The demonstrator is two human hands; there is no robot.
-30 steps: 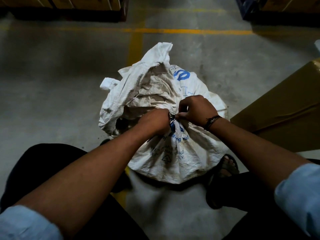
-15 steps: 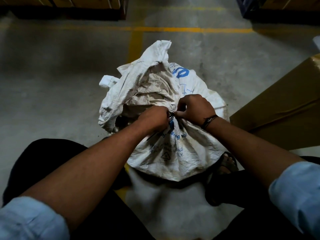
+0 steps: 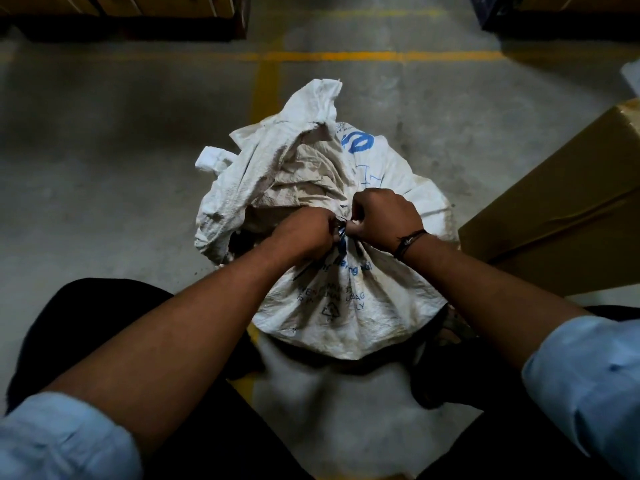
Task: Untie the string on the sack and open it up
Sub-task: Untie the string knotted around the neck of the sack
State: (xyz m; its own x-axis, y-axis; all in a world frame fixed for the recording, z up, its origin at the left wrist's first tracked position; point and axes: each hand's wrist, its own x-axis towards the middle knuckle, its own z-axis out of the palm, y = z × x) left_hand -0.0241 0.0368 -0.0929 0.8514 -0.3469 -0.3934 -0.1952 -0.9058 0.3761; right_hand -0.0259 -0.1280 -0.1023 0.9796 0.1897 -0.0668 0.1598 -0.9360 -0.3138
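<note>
A white woven sack (image 3: pixel 332 306) with blue and black print stands on the concrete floor between my legs. Its neck is gathered and bound by a dark string (image 3: pixel 341 226), and the loose top of the sack flops away to the upper left. My left hand (image 3: pixel 304 233) and my right hand (image 3: pixel 384 220) meet at the knot, fingers pinched on the string from either side. Most of the knot is hidden between my fingers.
A brown cardboard box (image 3: pixel 568 209) lies close on the right. Yellow floor lines (image 3: pixel 363 56) run across and toward me. Pallets with boxes (image 3: pixel 124 12) stand at the far left and far right. My sandalled foot (image 3: pixel 450 327) rests beside the sack.
Both hands stay at the knot and have closed in slightly on each other. The sack has barely shifted.
</note>
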